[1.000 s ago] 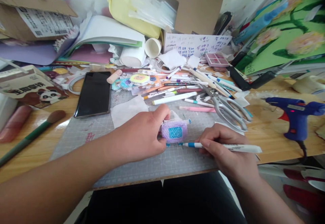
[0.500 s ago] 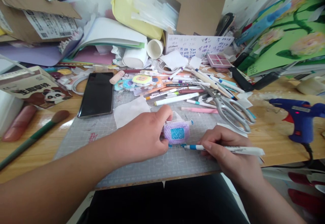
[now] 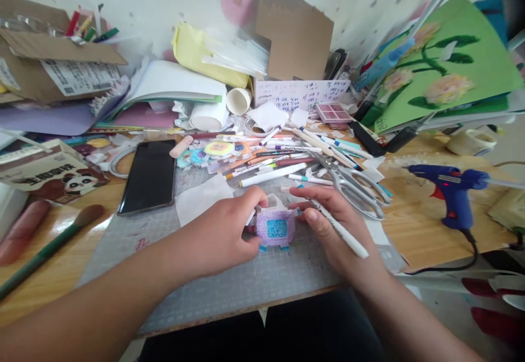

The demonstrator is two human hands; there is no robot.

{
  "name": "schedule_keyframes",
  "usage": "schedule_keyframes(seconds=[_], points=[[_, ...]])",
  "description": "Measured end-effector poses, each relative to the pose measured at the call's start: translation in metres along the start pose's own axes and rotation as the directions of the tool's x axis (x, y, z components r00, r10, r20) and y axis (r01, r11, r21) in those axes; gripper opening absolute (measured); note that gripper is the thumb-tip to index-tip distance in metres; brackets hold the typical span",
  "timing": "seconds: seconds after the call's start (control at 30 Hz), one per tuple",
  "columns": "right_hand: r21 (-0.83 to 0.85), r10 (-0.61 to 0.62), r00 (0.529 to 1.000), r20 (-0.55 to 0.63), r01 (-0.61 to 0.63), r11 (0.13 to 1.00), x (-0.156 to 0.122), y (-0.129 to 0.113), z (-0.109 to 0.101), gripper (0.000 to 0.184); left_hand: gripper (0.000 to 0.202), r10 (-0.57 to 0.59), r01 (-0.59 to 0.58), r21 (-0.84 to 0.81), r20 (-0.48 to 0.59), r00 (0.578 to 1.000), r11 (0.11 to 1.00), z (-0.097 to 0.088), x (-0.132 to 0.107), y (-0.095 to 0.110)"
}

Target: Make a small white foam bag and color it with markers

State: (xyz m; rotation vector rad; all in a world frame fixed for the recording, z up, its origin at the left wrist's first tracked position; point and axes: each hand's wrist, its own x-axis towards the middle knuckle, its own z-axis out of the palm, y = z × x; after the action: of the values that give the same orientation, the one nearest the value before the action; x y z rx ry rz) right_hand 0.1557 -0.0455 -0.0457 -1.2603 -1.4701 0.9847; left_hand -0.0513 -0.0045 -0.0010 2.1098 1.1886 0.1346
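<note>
A small purple craft piece (image 3: pixel 275 226) with a blue square on its front stands on the grey cutting mat (image 3: pixel 229 285). My left hand (image 3: pixel 223 236) pinches its left side between thumb and fingers. My right hand (image 3: pixel 334 228) is closed round a white marker (image 3: pixel 340 229), which points up and left, and its thumb and fingers touch the piece's right side.
Several pens (image 3: pixel 283 157) and scissors (image 3: pixel 355 187) lie just behind my hands. A black phone (image 3: pixel 148 176) lies to the left, with a brush (image 3: pixel 49 247) and a panda box (image 3: pixel 53 173) beyond it. A blue glue gun (image 3: pixel 449 190) stands at the right. Papers and boxes are piled at the back.
My right hand has come up from the mat's front edge to the right side of the purple piece, and the marker has swung from lying level to pointing up-left. The view tilted upward.
</note>
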Motion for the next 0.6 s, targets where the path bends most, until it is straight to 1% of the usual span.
schedule_keyframes(seconds=[0.07, 0.13, 0.23, 0.3, 0.37, 0.47, 0.53, 0.6], points=[[-0.102, 0.025, 1.0, 0.003, -0.025, 0.994, 0.005, -0.002, 0.004, 0.025, 0.029, 0.001, -0.001, -0.013, -0.014, 1.0, 1.0, 0.0, 0.0, 0.001], [-0.105, 0.057, 0.998, -0.004, -0.057, 0.993, 0.009, -0.002, 0.007, 0.025, 0.033, -0.011, 0.011, -0.025, -0.008, 1.0, 1.0, 0.0, 0.0, 0.002], [-0.001, 0.105, 0.995, 0.0, -0.105, 0.995, 0.011, 0.0, 0.01, 0.025, 0.037, -0.031, 0.032, -0.058, 0.014, 0.999, 0.998, -0.001, 0.0, 0.003], [0.083, 0.116, 0.993, -0.013, -0.115, 0.99, 0.011, 0.002, 0.011, 0.024, 0.04, -0.038, 0.038, -0.107, 0.004, 0.999, 0.994, -0.002, 0.001, 0.001], [0.218, 0.121, 0.99, -0.067, -0.104, 0.971, 0.01, 0.003, 0.013, 0.022, 0.044, -0.045, 0.043, -0.18, -0.008, 0.999, 0.983, -0.003, 0.002, -0.003], [0.442, 0.175, 0.965, -0.197, -0.072, 0.894, 0.009, 0.003, 0.018, 0.021, 0.053, -0.06, 0.049, -0.288, -0.029, 0.998, 0.956, -0.004, 0.004, -0.009], [0.52, 0.214, 0.944, -0.25, -0.055, 0.852, 0.009, 0.0, 0.023, 0.022, 0.058, -0.057, 0.041, -0.365, -0.033, 0.998, 0.93, -0.001, 0.004, -0.01], [0.54, 0.23, 0.935, -0.27, -0.051, 0.84, 0.007, -0.005, 0.028, 0.022, 0.059, -0.041, 0.024, -0.443, -0.028, 0.999, 0.896, 0.005, 0.004, -0.007]])
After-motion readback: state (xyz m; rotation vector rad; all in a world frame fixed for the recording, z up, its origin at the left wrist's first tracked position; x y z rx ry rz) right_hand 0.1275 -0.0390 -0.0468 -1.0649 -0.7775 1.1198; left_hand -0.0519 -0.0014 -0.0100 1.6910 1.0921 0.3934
